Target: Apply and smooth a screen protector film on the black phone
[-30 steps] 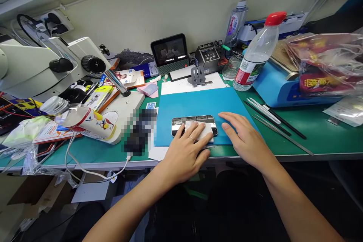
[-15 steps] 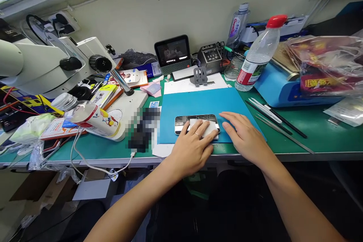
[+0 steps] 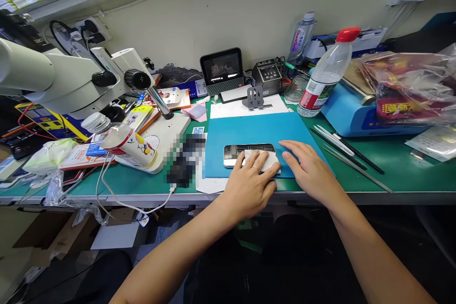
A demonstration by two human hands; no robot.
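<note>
A smartphone [image 3: 233, 150] with a glossy, reflective face and a silver rim lies flat on a blue mat [image 3: 249, 128]. My left hand [image 3: 253, 181], a ring on one finger, presses a folded white wipe [image 3: 269, 160] down on the right part of the phone. Its fingers are spread over the wipe and hide part of both. Just beyond the phone's right end, my right hand [image 3: 309, 168] rests on the mat with fingers stretched out and holds nothing.
Tweezers [image 3: 356, 168] and slim tools lie at right. A red-capped bottle [image 3: 326, 76] stands by a blue device [image 3: 351, 114]. At left are a microscope [image 3: 71, 76], a juice bottle [image 3: 128, 145] and a white cable [image 3: 137, 210]. A small screen [image 3: 221, 65] stands behind.
My left hand and the wipe have slid slightly right along the phone. My right hand stays in place beside it. The whole view has shifted a little.
</note>
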